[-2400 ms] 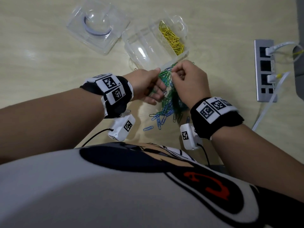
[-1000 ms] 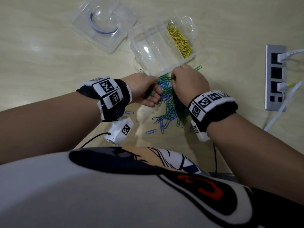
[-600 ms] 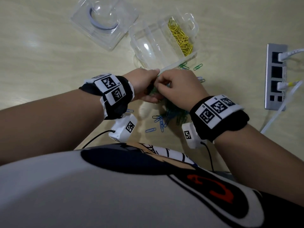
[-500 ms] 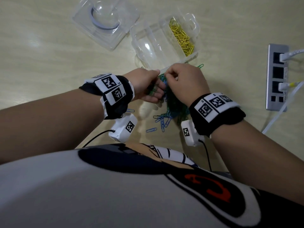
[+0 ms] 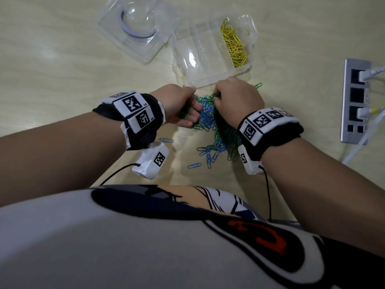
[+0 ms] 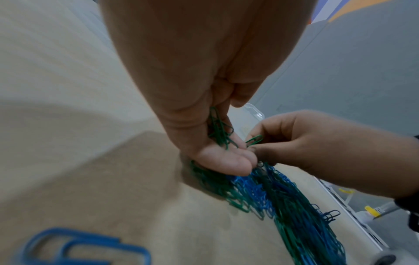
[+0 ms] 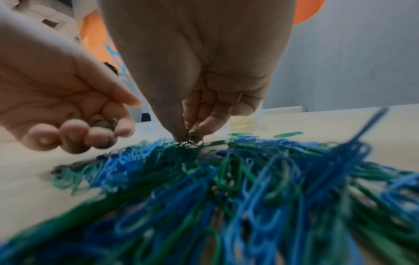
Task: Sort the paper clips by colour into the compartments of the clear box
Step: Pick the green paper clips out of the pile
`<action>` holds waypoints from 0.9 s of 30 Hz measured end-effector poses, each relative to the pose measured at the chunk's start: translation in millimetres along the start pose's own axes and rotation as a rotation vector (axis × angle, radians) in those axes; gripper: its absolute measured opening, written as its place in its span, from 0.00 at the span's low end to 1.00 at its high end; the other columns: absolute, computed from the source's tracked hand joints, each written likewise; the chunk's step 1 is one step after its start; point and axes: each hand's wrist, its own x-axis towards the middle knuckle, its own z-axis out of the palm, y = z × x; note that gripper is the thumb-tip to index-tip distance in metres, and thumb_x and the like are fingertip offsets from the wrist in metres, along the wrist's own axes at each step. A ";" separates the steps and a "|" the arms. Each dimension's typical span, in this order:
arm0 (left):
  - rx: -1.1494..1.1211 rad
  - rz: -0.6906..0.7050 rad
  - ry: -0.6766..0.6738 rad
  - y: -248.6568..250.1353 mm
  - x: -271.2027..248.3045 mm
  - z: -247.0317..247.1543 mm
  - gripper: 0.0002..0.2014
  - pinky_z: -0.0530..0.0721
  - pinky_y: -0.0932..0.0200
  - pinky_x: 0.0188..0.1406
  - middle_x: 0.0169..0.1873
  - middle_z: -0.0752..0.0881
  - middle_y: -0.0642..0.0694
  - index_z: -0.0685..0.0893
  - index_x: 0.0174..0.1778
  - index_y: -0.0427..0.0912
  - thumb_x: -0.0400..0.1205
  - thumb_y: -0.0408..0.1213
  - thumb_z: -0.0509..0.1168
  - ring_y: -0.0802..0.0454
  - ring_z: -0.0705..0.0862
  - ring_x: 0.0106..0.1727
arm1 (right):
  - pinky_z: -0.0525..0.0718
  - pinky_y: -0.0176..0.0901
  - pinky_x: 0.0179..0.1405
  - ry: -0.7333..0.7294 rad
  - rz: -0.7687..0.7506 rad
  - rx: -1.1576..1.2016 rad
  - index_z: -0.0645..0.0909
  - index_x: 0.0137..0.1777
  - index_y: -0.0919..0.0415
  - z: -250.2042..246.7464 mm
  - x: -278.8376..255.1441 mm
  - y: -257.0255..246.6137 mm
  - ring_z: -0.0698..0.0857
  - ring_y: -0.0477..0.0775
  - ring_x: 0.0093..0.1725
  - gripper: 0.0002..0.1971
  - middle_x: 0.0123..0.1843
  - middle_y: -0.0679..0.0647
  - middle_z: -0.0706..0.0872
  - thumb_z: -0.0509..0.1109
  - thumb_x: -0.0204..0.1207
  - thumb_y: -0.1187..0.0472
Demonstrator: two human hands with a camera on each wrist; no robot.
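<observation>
A heap of green and blue paper clips (image 5: 210, 122) (image 7: 226, 179) lies on the table between my hands. Just beyond it stands the clear box (image 5: 200, 74); its right compartment holds yellow clips (image 5: 234, 46), the others look bare. My left hand (image 5: 183, 107) (image 6: 217, 143) curls round a bunch of green clips (image 6: 218, 129) in its palm. My right hand (image 5: 235, 97) (image 7: 192, 132) pinches a green clip (image 6: 255, 139) between thumb and finger at the heap's far edge, close to the left hand.
The box's clear lid (image 5: 135, 28) lies at the back left. A grey power strip (image 5: 354, 101) with white plugs and cables sits at the right. Stray blue clips (image 5: 194, 165) lie toward the table's near edge, and a green one (image 5: 258, 85) lies right of the box.
My right hand has gone to the left hand and back to the heap, and now pinches another green clip. The left hand has stayed put with its bunch.
</observation>
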 end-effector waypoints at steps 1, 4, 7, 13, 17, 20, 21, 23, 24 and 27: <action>-0.005 0.002 0.007 0.1 0.6 -1.2 0.25 0.86 0.59 0.35 0.31 0.83 0.41 0.82 0.41 0.35 0.89 0.49 0.49 0.50 0.82 0.30 | 0.77 0.53 0.52 0.018 0.020 0.027 0.83 0.57 0.56 -4.0 -1.8 1.2 0.81 0.62 0.55 0.11 0.55 0.57 0.83 0.63 0.80 0.56; -0.023 0.010 0.013 1.4 2.8 -2.4 0.25 0.86 0.59 0.34 0.31 0.83 0.41 0.82 0.42 0.35 0.89 0.50 0.49 0.50 0.83 0.31 | 0.79 0.53 0.54 0.083 0.022 0.190 0.86 0.54 0.52 -16.5 -12.2 -2.7 0.82 0.58 0.52 0.10 0.51 0.54 0.84 0.66 0.78 0.52; -0.073 0.036 0.014 3.6 3.4 -0.3 0.23 0.88 0.55 0.38 0.32 0.84 0.40 0.81 0.44 0.35 0.88 0.51 0.52 0.48 0.84 0.32 | 0.77 0.52 0.55 0.024 -0.093 0.254 0.87 0.51 0.48 -24.3 -21.7 -22.0 0.81 0.53 0.49 0.10 0.46 0.49 0.82 0.68 0.76 0.49; -0.052 0.012 -0.051 3.9 0.2 -2.0 0.22 0.85 0.62 0.31 0.31 0.83 0.42 0.81 0.43 0.38 0.88 0.50 0.50 0.51 0.83 0.29 | 0.77 0.39 0.49 0.134 -0.007 0.440 0.84 0.51 0.51 -19.4 -19.4 -17.7 0.79 0.44 0.43 0.07 0.50 0.48 0.82 0.67 0.76 0.55; -0.049 -0.009 -0.047 2.3 -0.8 -6.6 0.25 0.85 0.63 0.30 0.30 0.83 0.42 0.81 0.39 0.38 0.88 0.51 0.48 0.52 0.82 0.28 | 0.77 0.50 0.57 -0.015 0.048 0.123 0.83 0.58 0.52 -3.5 -8.6 -3.3 0.81 0.58 0.57 0.11 0.59 0.54 0.81 0.66 0.79 0.53; -0.074 -0.012 -0.029 2.6 -0.5 -10.5 0.26 0.86 0.61 0.32 0.30 0.84 0.41 0.83 0.39 0.37 0.88 0.51 0.47 0.51 0.83 0.28 | 0.75 0.53 0.57 -0.030 0.025 0.037 0.83 0.54 0.52 2.0 -5.1 -2.9 0.81 0.61 0.57 0.09 0.58 0.54 0.82 0.66 0.78 0.53; -0.078 -0.010 -0.020 2.8 -0.4 -11.5 0.27 0.87 0.61 0.32 0.30 0.84 0.41 0.83 0.39 0.37 0.88 0.51 0.47 0.50 0.83 0.29 | 0.75 0.53 0.57 -0.019 0.038 0.044 0.84 0.52 0.52 1.0 -5.0 -2.5 0.81 0.60 0.57 0.08 0.57 0.54 0.82 0.66 0.78 0.53; -0.078 -0.003 -0.007 3.3 -0.7 -13.4 0.28 0.87 0.60 0.34 0.31 0.85 0.40 0.83 0.39 0.36 0.88 0.52 0.46 0.49 0.83 0.30 | 0.77 0.53 0.57 0.019 0.069 0.088 0.84 0.50 0.51 -2.2 -6.4 0.0 0.81 0.59 0.55 0.07 0.55 0.52 0.83 0.65 0.78 0.54; -0.081 0.000 -0.003 3.3 -0.8 -14.5 0.28 0.87 0.59 0.34 0.31 0.85 0.40 0.83 0.40 0.36 0.88 0.52 0.46 0.49 0.83 0.30 | 0.77 0.52 0.57 0.038 0.079 0.114 0.84 0.49 0.51 -4.0 -7.8 1.6 0.82 0.58 0.54 0.07 0.54 0.52 0.83 0.64 0.78 0.55; -0.111 -0.005 0.001 2.6 -0.2 -17.9 0.30 0.88 0.56 0.39 0.31 0.86 0.39 0.85 0.40 0.34 0.88 0.53 0.45 0.48 0.85 0.32 | 0.77 0.50 0.53 0.054 0.127 0.163 0.83 0.49 0.52 -8.3 -11.9 4.2 0.82 0.57 0.50 0.07 0.51 0.51 0.84 0.63 0.78 0.56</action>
